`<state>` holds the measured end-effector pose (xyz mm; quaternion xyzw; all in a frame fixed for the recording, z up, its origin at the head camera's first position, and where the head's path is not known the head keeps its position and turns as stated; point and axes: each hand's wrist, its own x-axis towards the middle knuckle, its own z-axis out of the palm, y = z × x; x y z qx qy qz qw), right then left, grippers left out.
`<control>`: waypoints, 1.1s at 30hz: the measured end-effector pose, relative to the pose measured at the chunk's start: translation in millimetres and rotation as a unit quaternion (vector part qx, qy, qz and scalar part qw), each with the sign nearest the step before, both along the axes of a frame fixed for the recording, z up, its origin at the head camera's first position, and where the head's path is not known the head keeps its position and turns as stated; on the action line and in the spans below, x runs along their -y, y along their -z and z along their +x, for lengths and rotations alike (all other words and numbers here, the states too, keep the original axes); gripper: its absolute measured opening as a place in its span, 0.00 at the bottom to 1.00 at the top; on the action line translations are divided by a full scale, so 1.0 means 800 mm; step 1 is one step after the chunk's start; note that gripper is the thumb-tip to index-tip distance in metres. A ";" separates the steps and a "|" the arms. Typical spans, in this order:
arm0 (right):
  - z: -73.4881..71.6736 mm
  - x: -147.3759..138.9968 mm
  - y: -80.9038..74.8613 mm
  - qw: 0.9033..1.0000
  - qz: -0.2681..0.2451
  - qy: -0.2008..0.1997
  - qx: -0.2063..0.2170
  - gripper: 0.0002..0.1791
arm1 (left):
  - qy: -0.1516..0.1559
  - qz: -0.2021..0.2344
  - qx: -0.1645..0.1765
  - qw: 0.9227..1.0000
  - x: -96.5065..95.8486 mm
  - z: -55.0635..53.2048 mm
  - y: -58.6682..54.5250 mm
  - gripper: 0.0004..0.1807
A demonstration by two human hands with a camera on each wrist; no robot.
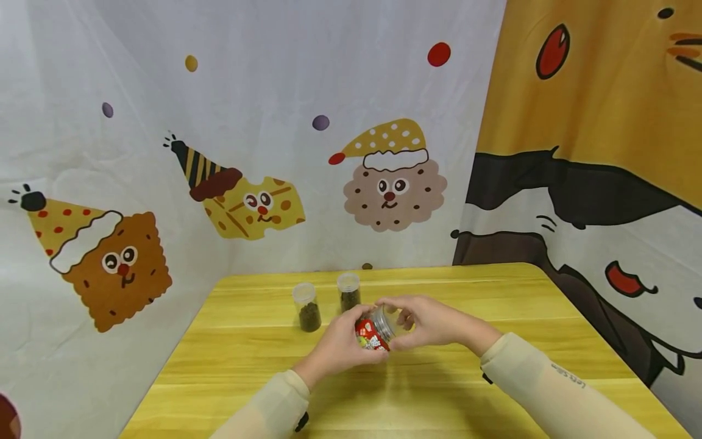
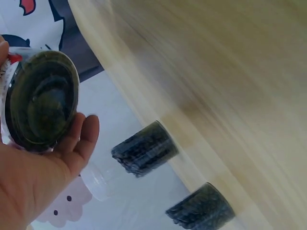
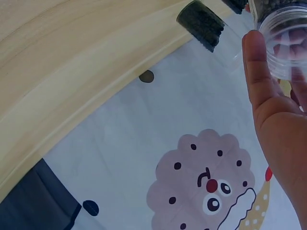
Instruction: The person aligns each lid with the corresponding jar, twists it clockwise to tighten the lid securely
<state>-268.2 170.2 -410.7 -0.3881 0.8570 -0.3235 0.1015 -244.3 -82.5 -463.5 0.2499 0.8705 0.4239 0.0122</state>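
Note:
My left hand [image 1: 339, 344] grips a clear plastic jar [image 1: 370, 336] with a red printed label, tilted over the table with its mouth toward the right. My right hand [image 1: 430, 322] has its thumb and fingers around the clear lid [image 3: 283, 62] at that mouth. The left wrist view shows the jar's round base [image 2: 43, 100], with dark contents visible through it. Just behind the hands stand two clear jars partly filled with dark grains, one on the left [image 1: 309, 316] and one [image 1: 349, 299] close behind the left hand's fingers.
The wooden table [image 1: 263, 378] has light yellow grain, and its back edge meets a white curtain [image 1: 247, 91] printed with cartoon snacks. A yellow and black cartoon print [image 1: 548, 122] hangs along the right side.

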 end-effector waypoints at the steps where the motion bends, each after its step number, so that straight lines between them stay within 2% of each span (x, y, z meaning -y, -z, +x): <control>1: -0.001 0.000 0.001 1.000 -0.002 0.007 0.000 0.43 | -0.003 -0.001 -0.006 1.000 -0.001 0.000 0.000 0.48; 6: -0.001 0.002 0.006 0.999 0.002 0.036 0.008 0.41 | -0.016 -0.011 -0.027 0.999 -0.006 0.000 0.001 0.47; 11: -0.001 0.001 0.011 0.999 0.015 0.049 0.014 0.44 | -0.018 -0.008 -0.023 1.000 -0.006 0.003 0.003 0.47; 14: -0.001 -0.003 0.012 0.999 0.013 0.030 0.009 0.52 | -0.024 -0.015 -0.021 0.999 -0.005 0.002 0.006 0.51; 17: -0.001 -0.006 0.009 1.000 0.011 -0.003 0.000 0.55 | -0.026 -0.021 -0.024 0.999 -0.002 0.000 0.009 0.52; 20: 0.000 -0.008 0.004 1.000 0.014 -0.017 0.002 0.52 | -0.021 -0.021 -0.026 0.999 0.000 -0.001 0.012 0.49; 29: 0.000 -0.010 0.001 0.999 0.008 0.018 0.038 0.45 | -0.010 -0.012 -0.020 1.000 -0.003 -0.001 0.010 0.46; 33: -0.002 -0.009 0.005 0.999 0.016 0.030 0.020 0.42 | -0.011 -0.015 -0.031 0.999 -0.006 0.000 0.008 0.44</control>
